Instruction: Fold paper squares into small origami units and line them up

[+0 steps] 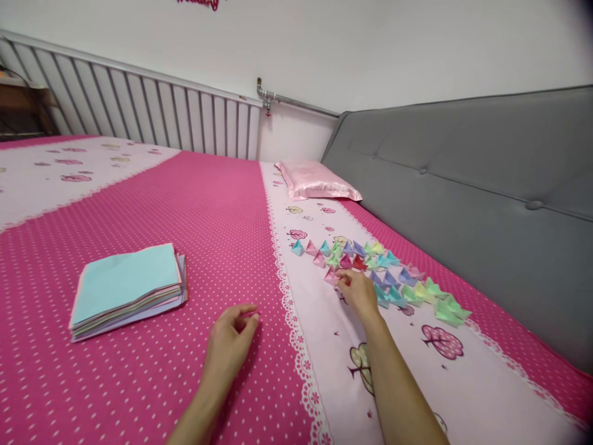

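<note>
My right hand (356, 292) reaches over the pale strip of the bedspread, its fingertips pinched at the edge of a pink folded paper boat (330, 276). Around it stand several more paper boats in rows, among them a red one (359, 262), a teal one (298, 247) and a large green one (450, 310). My left hand (230, 340) rests on the pink dotted cloth, holding nothing, its fingers loosely curled with the thumb apart. Left of that hand lies a stack of coloured paper (130, 281), a light blue sheet on top.
The bedspread (213, 204) has pink dotted and pale printed areas. A shiny pink pillow (317, 179) lies at the far end. The grey padded headboard (467, 167) runs along the right. Behind the bed are a white radiator (152, 111) and a pipe (301, 104).
</note>
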